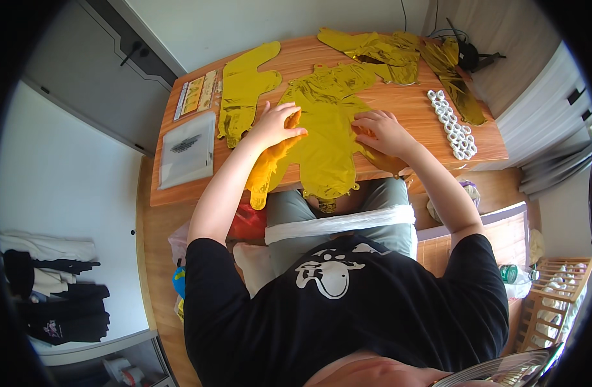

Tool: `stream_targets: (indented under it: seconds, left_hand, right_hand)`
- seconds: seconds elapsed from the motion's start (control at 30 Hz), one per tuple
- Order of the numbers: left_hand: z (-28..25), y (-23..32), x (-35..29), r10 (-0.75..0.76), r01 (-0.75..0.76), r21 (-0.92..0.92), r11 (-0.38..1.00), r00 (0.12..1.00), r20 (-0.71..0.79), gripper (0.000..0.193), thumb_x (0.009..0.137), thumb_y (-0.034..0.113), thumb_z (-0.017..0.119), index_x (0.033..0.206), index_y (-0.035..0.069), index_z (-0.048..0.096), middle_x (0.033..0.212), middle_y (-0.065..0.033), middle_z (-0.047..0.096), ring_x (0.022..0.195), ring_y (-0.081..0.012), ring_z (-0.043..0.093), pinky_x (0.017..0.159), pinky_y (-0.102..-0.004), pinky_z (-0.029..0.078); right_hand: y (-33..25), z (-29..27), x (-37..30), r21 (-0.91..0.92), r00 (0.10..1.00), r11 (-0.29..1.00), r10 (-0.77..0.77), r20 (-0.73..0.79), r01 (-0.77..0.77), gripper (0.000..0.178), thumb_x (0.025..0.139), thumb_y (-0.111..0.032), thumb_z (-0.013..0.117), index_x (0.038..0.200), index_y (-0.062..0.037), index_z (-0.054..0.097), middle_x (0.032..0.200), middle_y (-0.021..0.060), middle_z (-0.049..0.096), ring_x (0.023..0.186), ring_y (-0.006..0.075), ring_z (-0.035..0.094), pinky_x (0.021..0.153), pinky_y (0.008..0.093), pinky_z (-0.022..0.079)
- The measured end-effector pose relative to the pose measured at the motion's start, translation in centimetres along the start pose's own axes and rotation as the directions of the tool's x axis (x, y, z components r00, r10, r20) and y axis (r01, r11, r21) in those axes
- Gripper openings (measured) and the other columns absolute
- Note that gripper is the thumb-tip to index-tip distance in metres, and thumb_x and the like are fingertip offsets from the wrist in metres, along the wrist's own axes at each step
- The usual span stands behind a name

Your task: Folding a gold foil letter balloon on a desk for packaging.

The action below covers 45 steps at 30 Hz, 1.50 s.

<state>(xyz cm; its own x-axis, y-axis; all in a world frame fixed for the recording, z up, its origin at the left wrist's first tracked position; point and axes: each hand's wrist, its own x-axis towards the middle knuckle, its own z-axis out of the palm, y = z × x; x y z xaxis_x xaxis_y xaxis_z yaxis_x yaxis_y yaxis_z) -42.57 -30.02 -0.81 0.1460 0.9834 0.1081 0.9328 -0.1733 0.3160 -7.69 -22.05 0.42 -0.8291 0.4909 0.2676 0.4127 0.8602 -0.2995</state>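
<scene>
Crinkled, shiny gold foil sheet, round-lobed, spreads across wood-grain table, rounded end overhanging near edge. Left hand and right hand curve at opposite sides, fingers part-open; cannot tell whether foil is pinched.

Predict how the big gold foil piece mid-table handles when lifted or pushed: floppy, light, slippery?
Likely floppy: the gold foil piece looks thin and creased. Probably light for its spread, lying mostly flat. May slide easily on the table, given its glossy surface.
</scene>
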Motion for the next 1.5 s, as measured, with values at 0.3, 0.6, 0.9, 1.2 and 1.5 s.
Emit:
stream_targets:
  seconds: [0.3,0.6,0.9,1.2,1.5]
  left_hand:
    - [-0.3,0.2,-0.1,-0.029,0.03,-0.06,0.998,0.999,0.019,0.088,0.086,0.068,0.07,0.148,0.009,0.053,0.158,-0.0136,0.047,0.148,-0.033,0.041,0.128,-0.0537,0.018]
    - [-0.2,0.2,-0.1,-0.058,0.054,-0.143,0.988,0.998,-0.022,0.079,0.091,0.056,0.072,0.151,0.011,0.05,0.16,-0.0132,0.044,0.144,-0.0327,0.046,0.118,-0.0457,0.04]
    - [-1.2,-2.9,0.6,-0.046,0.013,-0.308,0.951,0.994,-0.1,0.057,0.099,0.029,0.068,0.151,0.012,0.051,0.156,-0.0137,0.047,0.143,-0.03,0.048,0.117,-0.0413,0.041]
    - [-1.4,-1.5,3.7,-0.05,0.027,0.158,0.987,0.988,0.148,0.093,0.098,0.072,0.046,0.165,0.011,0.023,0.171,-0.0156,0.018,0.159,-0.0314,0.016,0.129,-0.048,0.015]
    - [0.1,-3.1,3.6,-0.038,0.019,0.131,0.991,0.988,0.149,0.105,0.091,0.08,0.051,0.165,0.013,0.022,0.172,-0.0172,0.013,0.16,-0.0307,0.009,0.129,-0.0476,0.01]
  right_hand:
    - [0.7,-0.6,1.1,0.038,0.999,0.999,-0.032,0.035,0.031,0.035,0.096,-0.03,0.068,0.124,-0.0096,0.071,0.135,0.0099,0.065,0.131,0.0305,0.054,0.115,0.0476,0.034]
    - [1.6,-0.4,1.6,0.055,0.998,0.996,-0.065,0.021,0.064,0.033,0.094,-0.027,0.069,0.122,-0.0086,0.072,0.135,0.0109,0.065,0.13,0.0312,0.055,0.112,0.0467,0.036]
    - [1.7,0.1,2.1,0.075,0.998,0.995,-0.058,-0.003,0.058,0.034,0.093,-0.027,0.07,0.122,-0.0094,0.072,0.134,0.0096,0.065,0.13,0.0303,0.054,0.112,0.0466,0.036]
    - [2.4,0.3,1.8,0.11,0.999,0.994,-0.022,-0.043,0.026,0.035,0.089,-0.026,0.074,0.12,-0.0106,0.074,0.134,0.0099,0.066,0.129,0.03,0.055,0.113,0.0462,0.034]
    - [1.8,0.3,2.0,0.121,0.999,0.992,0.028,-0.025,-0.025,0.038,0.085,-0.021,0.078,0.122,-0.0117,0.074,0.135,0.0091,0.065,0.13,0.0311,0.055,0.113,0.0468,0.035]
